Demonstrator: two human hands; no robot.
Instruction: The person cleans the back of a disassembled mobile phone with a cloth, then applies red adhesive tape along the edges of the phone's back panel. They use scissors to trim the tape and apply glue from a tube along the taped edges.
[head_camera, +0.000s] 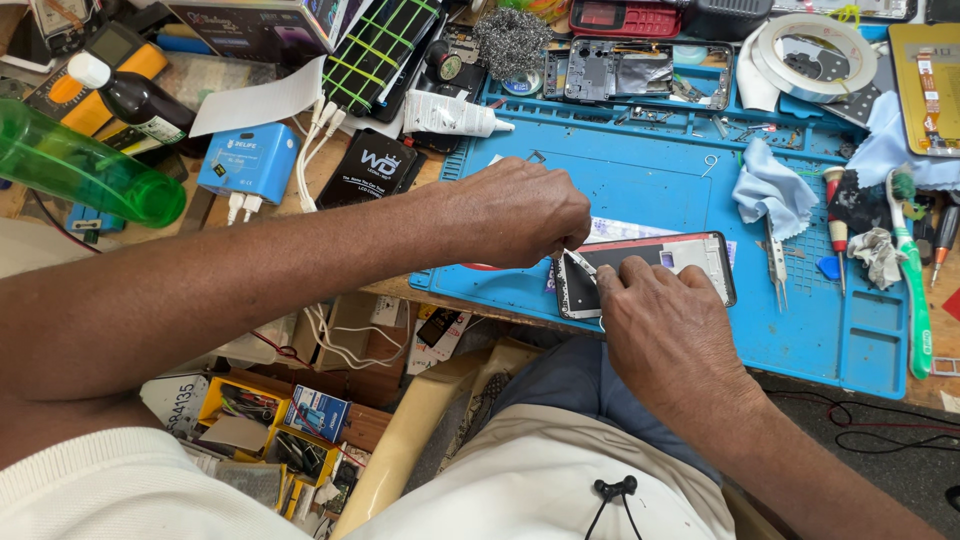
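While the opened phone (650, 270) lies flat on the blue repair mat (640, 180) at the bench's near edge, the left hand (520, 212) pinches a thin metal tool (582, 264) against its left end. The right hand (665, 325) presses down on the phone's lower edge, fingers together; tweezers (776, 262) lie just right of it.

a blue work mat (640, 185) covers the bench. on its right part lie a crumpled blue cloth (772, 187), metal tweezers (775, 262) and a green toothbrush (914, 285), which rests along the mat's right edge. a roll of white tape (812, 57) sits at the upper right, and a stripped phone frame (640, 72) lies along the mat's top edge. a white tube (450, 113) rests at the mat's upper left corner. a wad of steel wool (512, 40) sits behind it. left of the mat are a small blue box (247, 162) with white cables and a green plastic bottle (85, 172) lying on its side.
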